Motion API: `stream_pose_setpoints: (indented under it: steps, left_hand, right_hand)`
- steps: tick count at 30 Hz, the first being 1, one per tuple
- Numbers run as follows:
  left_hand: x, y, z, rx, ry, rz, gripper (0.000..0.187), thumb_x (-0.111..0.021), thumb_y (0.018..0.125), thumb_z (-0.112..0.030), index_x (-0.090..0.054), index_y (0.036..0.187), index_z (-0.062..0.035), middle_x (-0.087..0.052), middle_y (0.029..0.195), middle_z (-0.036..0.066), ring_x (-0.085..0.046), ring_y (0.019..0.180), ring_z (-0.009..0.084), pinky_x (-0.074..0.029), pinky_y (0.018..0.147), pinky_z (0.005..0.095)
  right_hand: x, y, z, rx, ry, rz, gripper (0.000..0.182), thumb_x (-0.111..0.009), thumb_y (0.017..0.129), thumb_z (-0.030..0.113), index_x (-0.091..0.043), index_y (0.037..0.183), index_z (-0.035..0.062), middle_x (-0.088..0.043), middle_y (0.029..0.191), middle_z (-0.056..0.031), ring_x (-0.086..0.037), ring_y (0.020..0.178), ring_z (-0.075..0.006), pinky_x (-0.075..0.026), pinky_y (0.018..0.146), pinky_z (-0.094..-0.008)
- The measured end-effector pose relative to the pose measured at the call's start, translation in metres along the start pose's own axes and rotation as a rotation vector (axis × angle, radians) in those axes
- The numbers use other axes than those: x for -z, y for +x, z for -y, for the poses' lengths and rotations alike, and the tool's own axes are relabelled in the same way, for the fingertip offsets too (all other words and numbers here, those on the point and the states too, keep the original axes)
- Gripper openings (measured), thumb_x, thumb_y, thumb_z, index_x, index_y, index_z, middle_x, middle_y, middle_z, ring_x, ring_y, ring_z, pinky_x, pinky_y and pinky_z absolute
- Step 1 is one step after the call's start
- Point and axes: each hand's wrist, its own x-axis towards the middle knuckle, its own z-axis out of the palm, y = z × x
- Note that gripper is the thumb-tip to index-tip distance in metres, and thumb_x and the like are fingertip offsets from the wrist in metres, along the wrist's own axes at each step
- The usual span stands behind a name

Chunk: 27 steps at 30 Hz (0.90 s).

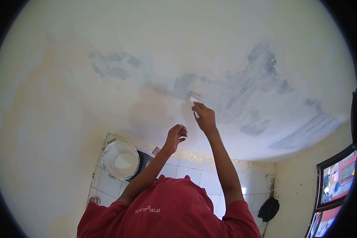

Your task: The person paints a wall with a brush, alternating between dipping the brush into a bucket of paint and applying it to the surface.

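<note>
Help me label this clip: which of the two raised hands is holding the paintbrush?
The right hand, the higher one: it grips the brush with its bristles against the grey patch on the wall. The left hand, lower, holds nothing visible.

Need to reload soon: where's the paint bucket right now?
In the head view, the paint bucket sits lower left, on the tiled wall, beside the left hand.

Matt plastered wall (107, 51), patchy grey wet-looking smears over cream. Glossy white ceramic tiles (186, 174), rough crumbly edge above. Smooth bucket (120, 160), probably plastic. Red cloth shirt (170, 210). Brush (194, 99) material unclear.
</note>
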Motion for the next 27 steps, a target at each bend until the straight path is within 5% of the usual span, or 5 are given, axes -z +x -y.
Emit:
stream_pose_setpoints:
  steps: [8, 11, 15, 18, 27]
  left_hand:
    - [0.010, -0.002, -0.004, -0.019, -0.051, -0.016, 0.023, -0.058, 0.095, -0.038, -0.060, 0.091, -0.0152, -0.062, 0.086, 0.001, -0.060, 0.081, 0.0153, -0.045, 0.077, 0.0353]
    - [0.014, -0.002, -0.006, -0.010, -0.058, -0.042, 0.025, -0.057, 0.094, -0.038, -0.060, 0.090, -0.0137, -0.063, 0.085, 0.002, -0.061, 0.081, 0.0154, -0.045, 0.077, 0.0356]
    - [0.017, -0.007, -0.007, -0.034, -0.074, -0.054, 0.024, -0.057, 0.094, -0.038, -0.059, 0.090, -0.0144, -0.063, 0.084, 0.002, -0.061, 0.080, 0.0154, -0.045, 0.077, 0.0357]
    - [0.017, -0.009, -0.014, -0.033, -0.065, -0.047, 0.023, -0.058, 0.095, -0.037, -0.059, 0.090, -0.0143, -0.063, 0.084, 0.002, -0.061, 0.079, 0.0156, -0.045, 0.077, 0.0356]
    - [0.003, -0.019, -0.028, -0.044, -0.096, -0.009, 0.020, -0.060, 0.095, -0.034, -0.058, 0.090, -0.0149, -0.061, 0.083, 0.000, -0.059, 0.081, 0.0148, -0.045, 0.078, 0.0342]
  right_hand:
    - [0.093, 0.052, 0.031, 0.295, -0.051, -0.568, 0.017, -0.069, 0.077, -0.004, -0.068, 0.093, 0.0027, -0.067, 0.121, -0.0211, -0.066, 0.114, -0.0365, -0.060, 0.078, -0.0387]
    - [0.072, 0.040, 0.041, 0.312, -0.046, -0.584, 0.013, -0.069, 0.078, -0.003, -0.069, 0.090, 0.0024, -0.067, 0.121, -0.0220, -0.065, 0.114, -0.0366, -0.060, 0.080, -0.0387]
    - [0.003, 0.017, 0.013, 0.089, 0.043, -0.205, 0.021, -0.068, 0.078, -0.003, -0.068, 0.095, 0.0084, -0.067, 0.120, -0.0168, -0.067, 0.110, -0.0343, -0.059, 0.080, -0.0388]
    - [-0.004, 0.001, 0.014, 0.038, 0.092, -0.156, 0.021, -0.069, 0.077, -0.002, -0.067, 0.094, 0.0097, -0.069, 0.117, -0.0134, -0.068, 0.105, -0.0326, -0.059, 0.080, -0.0393]
    - [0.166, 0.027, 0.049, 0.108, 0.063, -0.547, 0.018, -0.067, 0.077, -0.014, -0.068, 0.090, -0.0008, -0.071, 0.110, -0.0180, -0.071, 0.099, -0.0294, -0.057, 0.083, -0.0339]
